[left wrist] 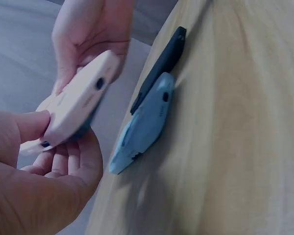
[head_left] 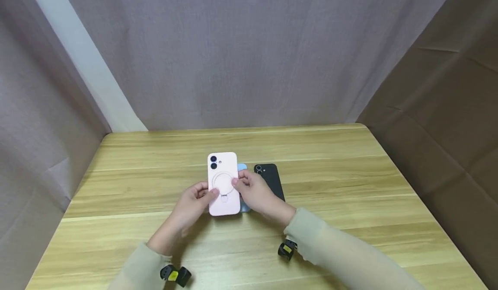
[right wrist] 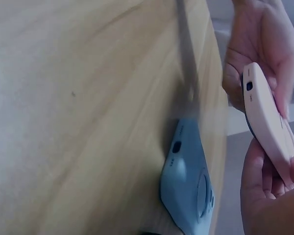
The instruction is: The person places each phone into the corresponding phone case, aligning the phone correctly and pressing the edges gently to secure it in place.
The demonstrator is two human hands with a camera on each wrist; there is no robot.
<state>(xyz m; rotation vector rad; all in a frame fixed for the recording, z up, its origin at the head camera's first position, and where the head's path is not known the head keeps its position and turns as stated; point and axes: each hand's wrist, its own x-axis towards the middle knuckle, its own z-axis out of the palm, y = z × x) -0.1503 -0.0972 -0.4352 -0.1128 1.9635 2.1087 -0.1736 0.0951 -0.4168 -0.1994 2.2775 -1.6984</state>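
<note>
Both hands hold a phone in a pale pink case (head_left: 226, 164), its back with two lenses and a ring facing up. The left hand (head_left: 192, 204) grips its left edge, thumb on the back and fingers underneath. At the opposite edge, the right hand (head_left: 256, 193) holds it the same way. In the left wrist view the pink-cased phone (left wrist: 81, 100) is raised off the table, a dark layer under the case. A light blue phone case (right wrist: 183, 171) lies on the table below, partly hidden in the head view. Right of it is a black phone case (head_left: 271, 175), partly covered by the right hand.
The wood-grain table (head_left: 342, 173) extends around the hands. Grey curtain (head_left: 249, 56) hangs behind its far edge, and brown cloth (head_left: 447, 108) borders the right side. Small black cameras are strapped at the left wrist (head_left: 175, 275) and right wrist (head_left: 287, 250).
</note>
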